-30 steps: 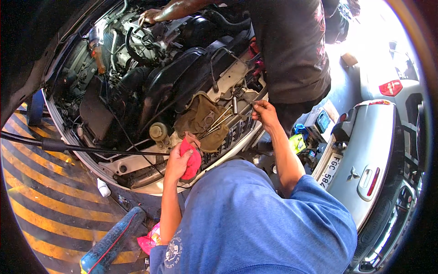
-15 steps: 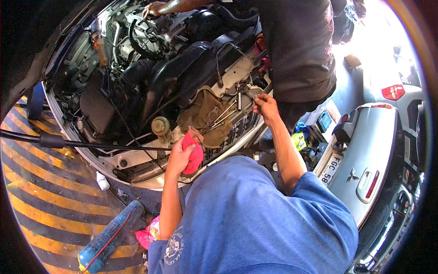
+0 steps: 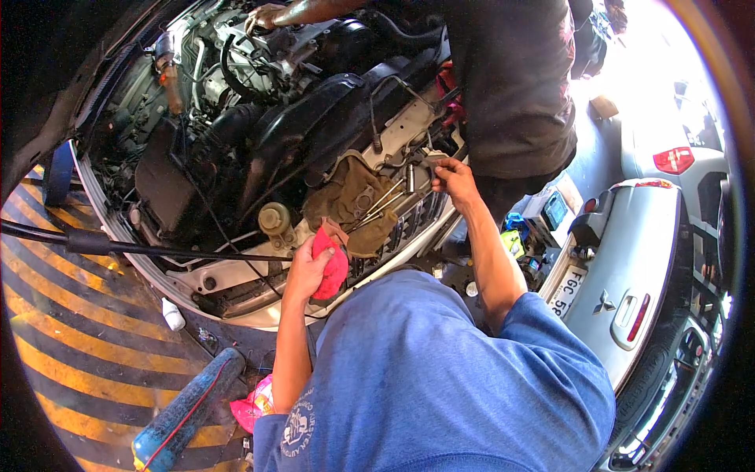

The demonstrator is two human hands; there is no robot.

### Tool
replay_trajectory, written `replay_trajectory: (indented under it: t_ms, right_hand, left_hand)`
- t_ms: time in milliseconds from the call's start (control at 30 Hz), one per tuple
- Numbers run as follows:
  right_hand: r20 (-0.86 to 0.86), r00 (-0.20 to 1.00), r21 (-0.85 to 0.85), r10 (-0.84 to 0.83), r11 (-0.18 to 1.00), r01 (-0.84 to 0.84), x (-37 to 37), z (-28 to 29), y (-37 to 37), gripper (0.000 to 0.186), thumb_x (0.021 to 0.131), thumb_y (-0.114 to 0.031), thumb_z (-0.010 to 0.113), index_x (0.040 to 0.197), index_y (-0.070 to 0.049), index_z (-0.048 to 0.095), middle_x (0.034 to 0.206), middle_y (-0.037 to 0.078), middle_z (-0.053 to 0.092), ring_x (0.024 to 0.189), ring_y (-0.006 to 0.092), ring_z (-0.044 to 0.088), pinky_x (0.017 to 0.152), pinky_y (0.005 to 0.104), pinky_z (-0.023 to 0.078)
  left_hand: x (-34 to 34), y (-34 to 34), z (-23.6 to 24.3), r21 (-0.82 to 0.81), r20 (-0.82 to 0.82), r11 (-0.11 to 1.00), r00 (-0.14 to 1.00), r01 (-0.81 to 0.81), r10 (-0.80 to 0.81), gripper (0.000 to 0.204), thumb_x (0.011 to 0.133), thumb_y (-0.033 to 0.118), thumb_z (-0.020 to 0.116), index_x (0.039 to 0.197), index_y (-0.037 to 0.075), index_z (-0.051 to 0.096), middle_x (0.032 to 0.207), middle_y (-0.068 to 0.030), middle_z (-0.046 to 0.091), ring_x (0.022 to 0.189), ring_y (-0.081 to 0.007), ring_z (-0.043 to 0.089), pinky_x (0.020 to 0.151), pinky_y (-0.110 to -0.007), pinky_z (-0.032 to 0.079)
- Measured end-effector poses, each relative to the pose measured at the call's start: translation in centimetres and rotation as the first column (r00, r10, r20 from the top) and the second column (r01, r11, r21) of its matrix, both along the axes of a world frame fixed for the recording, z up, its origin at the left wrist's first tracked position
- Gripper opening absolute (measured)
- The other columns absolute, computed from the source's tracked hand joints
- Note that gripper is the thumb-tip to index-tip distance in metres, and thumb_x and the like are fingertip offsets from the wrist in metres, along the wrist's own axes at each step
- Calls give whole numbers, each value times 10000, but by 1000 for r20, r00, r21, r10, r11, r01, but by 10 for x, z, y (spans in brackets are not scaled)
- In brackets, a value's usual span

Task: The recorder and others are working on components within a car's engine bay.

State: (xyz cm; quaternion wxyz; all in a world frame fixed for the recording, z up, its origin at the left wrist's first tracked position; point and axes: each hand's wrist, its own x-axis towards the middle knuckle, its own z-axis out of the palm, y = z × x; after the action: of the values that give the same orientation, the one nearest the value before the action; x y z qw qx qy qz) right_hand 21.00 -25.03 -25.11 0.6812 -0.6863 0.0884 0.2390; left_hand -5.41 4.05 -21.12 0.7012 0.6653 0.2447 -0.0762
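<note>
Right hand (image 3: 454,178) shifted up-right over the last second, now pinching a slim metal tool (image 3: 418,161) off the olive cloth tool roll (image 3: 351,200) at frame centre; left hand (image 3: 308,271) unchanged, clamped on crumpled red rag (image 3: 332,266) just below; tool selection judged underway.

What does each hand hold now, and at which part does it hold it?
The left hand grips a bunched red rag around its middle. The right hand reaches among metal tools on a brown cloth; any hold cannot be told.

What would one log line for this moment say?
left hand: holds red rag | right hand: on metal tools | place: open engine bay
</note>
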Motion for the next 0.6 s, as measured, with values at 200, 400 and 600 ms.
replay_trajectory:
  t_ms: [200,400,600]
  right_hand:
    - [103,989,-260,-102,957,126,8,-4,18,212,882,-59,662,1074,29,679,826,138,676,757,224,690,615,364,563]
    - [436,886,-631,156,755,178,16,-19,35,231,808,-162,713,1013,-59,735,981,208,720,945,382,687,842,423,519]
    - [462,887,-509,-28,811,290,15,-24,4,293,823,-186,704,1076,-37,712,993,157,740,943,288,706,860,379,522]
  left_hand:
    - [-2,-1,-1,-15,8,1000,1000,15,-15,333,958,71,619,1285,22,586,1012,4,669,883,-90,628,789,-265,511]
    - [-1,-3,7,-120,5,992,999,-48,49,351,954,75,625,1296,16,578,1022,-2,669,891,-96,625,802,-268,510]
    - [-8,-4,7,-14,20,998,997,-68,68,286,946,109,644,1208,0,604,985,-44,674,887,-130,632,813,-294,505]
